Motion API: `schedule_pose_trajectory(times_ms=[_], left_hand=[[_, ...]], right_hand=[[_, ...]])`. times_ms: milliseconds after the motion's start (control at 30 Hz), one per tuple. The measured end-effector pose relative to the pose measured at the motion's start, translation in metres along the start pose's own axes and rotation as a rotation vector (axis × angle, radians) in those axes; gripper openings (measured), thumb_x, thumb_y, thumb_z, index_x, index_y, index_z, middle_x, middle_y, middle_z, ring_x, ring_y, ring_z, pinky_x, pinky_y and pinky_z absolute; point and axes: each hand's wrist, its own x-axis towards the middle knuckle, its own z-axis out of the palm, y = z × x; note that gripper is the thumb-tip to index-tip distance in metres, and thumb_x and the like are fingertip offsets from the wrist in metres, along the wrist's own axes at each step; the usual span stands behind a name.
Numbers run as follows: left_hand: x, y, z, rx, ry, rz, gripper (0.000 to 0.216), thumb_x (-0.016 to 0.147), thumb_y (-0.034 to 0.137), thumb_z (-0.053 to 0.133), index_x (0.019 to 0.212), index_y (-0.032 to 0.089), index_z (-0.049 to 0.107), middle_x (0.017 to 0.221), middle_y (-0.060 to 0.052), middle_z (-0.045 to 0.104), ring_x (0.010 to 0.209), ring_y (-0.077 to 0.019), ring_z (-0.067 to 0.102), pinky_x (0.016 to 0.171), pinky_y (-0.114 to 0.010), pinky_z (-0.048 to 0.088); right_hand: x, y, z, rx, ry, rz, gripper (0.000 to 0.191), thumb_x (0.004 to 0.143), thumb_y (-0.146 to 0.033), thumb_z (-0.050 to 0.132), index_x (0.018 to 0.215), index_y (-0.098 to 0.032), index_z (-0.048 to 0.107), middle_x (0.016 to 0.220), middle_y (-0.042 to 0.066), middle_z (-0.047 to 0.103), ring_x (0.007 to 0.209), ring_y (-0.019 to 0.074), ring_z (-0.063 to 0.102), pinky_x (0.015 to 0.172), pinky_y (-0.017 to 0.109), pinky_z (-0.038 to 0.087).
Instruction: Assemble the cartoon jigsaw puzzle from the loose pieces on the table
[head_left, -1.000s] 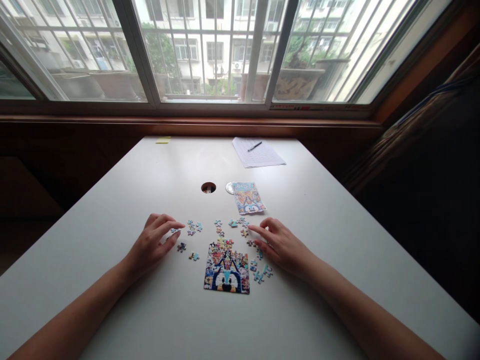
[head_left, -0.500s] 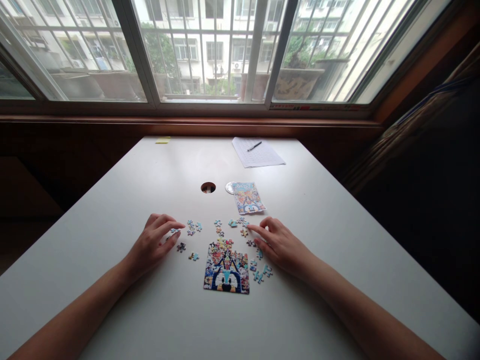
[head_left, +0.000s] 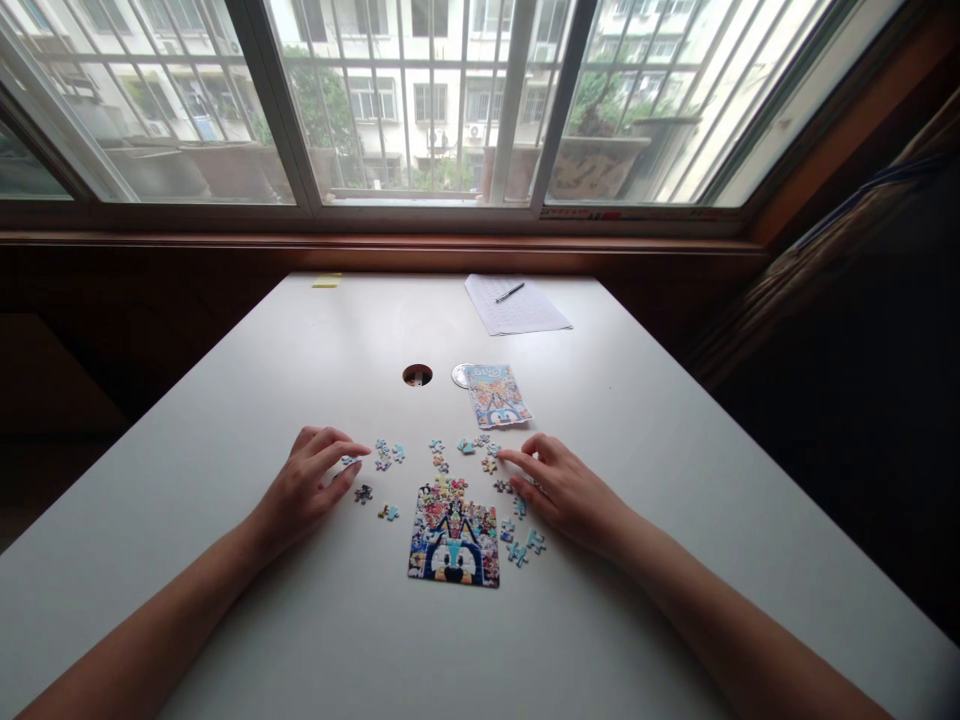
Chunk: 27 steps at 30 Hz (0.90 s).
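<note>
Resting low at the frame's centre, the left hand [head_left: 304, 492] and right hand [head_left: 564, 492] lie open, gripping nothing. Their fingertips touch loose pieces [head_left: 439, 464], spread singly, likely so each shows, just above the half-built puzzle [head_left: 454, 540] on the table [head_left: 300, 340].

The one view sits at head height, above and behind the hands, and looks forward and down across the table [head_left: 675, 480] toward the window [head_left: 420, 100]. It is close. Both forearms enter from the bottom corners, and the left hand [head_left: 304, 490] and right hand [head_left: 566, 490] lie mid-frame. The puzzle [head_left: 454, 535] sits between the two sets of fingers, and the paper [head_left: 517, 310] lies well beyond the fingertips.
</note>
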Motion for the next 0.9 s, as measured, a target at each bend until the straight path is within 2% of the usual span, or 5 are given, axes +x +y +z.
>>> schedule_pose_trajectory(times_ms=[333,733,900], left_hand=[[0.001,0.001,-0.001,-0.017,0.016,-0.005,0.025,0.095,0.013,0.052,0.114,0.023,0.065,0.104,-0.004,0.062,0.099,-0.0212,0.050,0.090,-0.036,0.043],[0.002,0.003,-0.003,-0.024,0.013,-0.016,0.023,0.095,0.015,0.052,0.112,0.023,0.065,0.103,-0.004,0.062,0.099,-0.0213,0.051,0.090,-0.036,0.043],[0.002,0.002,-0.002,-0.022,0.006,-0.025,0.023,0.095,0.015,0.052,0.112,0.023,0.065,0.104,-0.004,0.062,0.100,-0.0213,0.051,0.090,-0.036,0.043]], right_hand=[[0.000,0.001,0.000,0.006,-0.021,0.011,0.038,0.101,-0.035,0.046,0.137,-0.027,0.056,0.114,0.011,0.054,0.101,0.0250,0.057,0.092,0.045,0.053],[0.001,-0.005,0.000,-0.043,-0.018,0.017,0.039,0.102,-0.039,0.047,0.138,-0.029,0.055,0.115,0.011,0.056,0.103,0.0253,0.055,0.095,0.045,0.051],[0.006,-0.016,-0.001,-0.128,-0.018,-0.013,0.044,0.101,-0.044,0.047,0.142,-0.029,0.052,0.135,0.010,0.056,0.115,0.0295,0.051,0.102,0.049,0.046]])
